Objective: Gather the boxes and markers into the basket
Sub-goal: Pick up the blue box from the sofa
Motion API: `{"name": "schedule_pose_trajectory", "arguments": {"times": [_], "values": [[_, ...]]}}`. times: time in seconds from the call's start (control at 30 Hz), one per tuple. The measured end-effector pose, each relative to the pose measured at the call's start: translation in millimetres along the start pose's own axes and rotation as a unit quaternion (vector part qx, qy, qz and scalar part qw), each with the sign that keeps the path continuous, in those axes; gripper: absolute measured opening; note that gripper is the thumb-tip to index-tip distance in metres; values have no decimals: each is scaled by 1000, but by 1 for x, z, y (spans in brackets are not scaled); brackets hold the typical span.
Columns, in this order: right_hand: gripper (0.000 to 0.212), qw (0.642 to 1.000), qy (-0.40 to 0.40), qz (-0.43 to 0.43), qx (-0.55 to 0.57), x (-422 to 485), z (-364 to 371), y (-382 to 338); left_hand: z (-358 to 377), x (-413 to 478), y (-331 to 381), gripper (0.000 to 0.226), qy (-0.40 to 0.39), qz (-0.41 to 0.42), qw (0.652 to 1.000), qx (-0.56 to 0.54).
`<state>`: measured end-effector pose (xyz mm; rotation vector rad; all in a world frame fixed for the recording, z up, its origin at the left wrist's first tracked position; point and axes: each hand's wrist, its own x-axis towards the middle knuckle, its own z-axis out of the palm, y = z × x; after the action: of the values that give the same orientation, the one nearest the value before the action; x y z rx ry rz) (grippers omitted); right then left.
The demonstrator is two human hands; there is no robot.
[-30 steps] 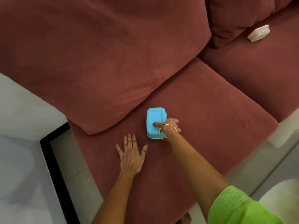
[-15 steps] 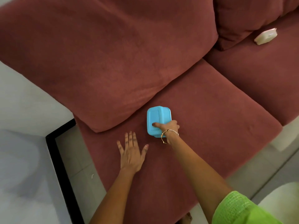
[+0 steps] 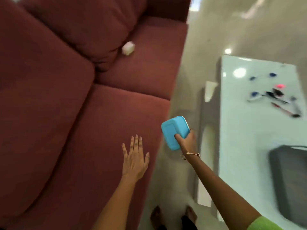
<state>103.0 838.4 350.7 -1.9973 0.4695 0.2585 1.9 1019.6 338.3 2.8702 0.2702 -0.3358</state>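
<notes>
Aloft, blue box (image 3: 172,130) sits clasped in right fingers (image 3: 179,138).

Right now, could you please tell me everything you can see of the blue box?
The blue box is a light-blue, plastic-looking rectangle with rounded corners and a rectangular panel outlined on its broad face. It hangs tilted in the air past the front edge of the sofa, gripped by the right hand, thumb on that face.

The right hand (image 3: 187,141) holds a box (image 3: 174,131) between the sofa (image 3: 99,122), to its left, and the table (image 3: 245,138), to its right. The left hand (image 3: 135,161) is over the sofa seat; a second box (image 3: 128,48) lies well beyond it. On the table lie markers (image 3: 274,97), the basket (image 3: 275,163) nearer.
</notes>
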Motion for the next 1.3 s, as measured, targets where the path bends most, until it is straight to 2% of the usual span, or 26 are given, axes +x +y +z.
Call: {"name": "schedule_pose_trajectory", "arguments": {"times": [0.13, 0.27, 0.33, 0.4, 0.5, 0.6, 0.73, 0.83, 0.97, 1.17, 1.3], "values": [[67, 991, 127, 40, -17, 29, -150, 52, 18, 29, 146, 78, -30, 126, 992, 1], [59, 975, 200, 47, -88, 20, -278, 129, 39, 19, 269, 78, -61, 209, 976, -25], [57, 963, 224, 28, -151, 5, -333, 171, 50, 9, 315, 79, -75, 240, 968, -24], [65, 944, 235, -20, -232, -10, -376, 207, 62, 4, 346, 76, -75, 265, 961, -29], [75, 925, 207, -76, -309, -23, -431, 258, 88, 7, 377, 69, -60, 307, 950, -2], [76, 915, 108, -79, -381, -19, -458, 309, 117, 16, 389, 66, -56, 324, 943, 42], [64, 856, 4, -119, -503, 3, -458, 354, 156, 23, 402, 65, -61, 343, 934, 83], [46, 816, -17, -156, -557, 20, -455, 367, 176, 24, 414, 65, -66, 366, 922, 109], [42, 772, -53, -169, -611, 28, -459, 373, 190, 24, 430, 66, -72, 375, 918, 109], [29, 739, -78, -173, -646, 30, -462, 386, 201, 24, 445, 65, -79, 371, 920, 96], [33, 710, -134, -190, -665, 35, -461, 381, 204, 27, 443, 67, -79, 375, 917, 109]]}}
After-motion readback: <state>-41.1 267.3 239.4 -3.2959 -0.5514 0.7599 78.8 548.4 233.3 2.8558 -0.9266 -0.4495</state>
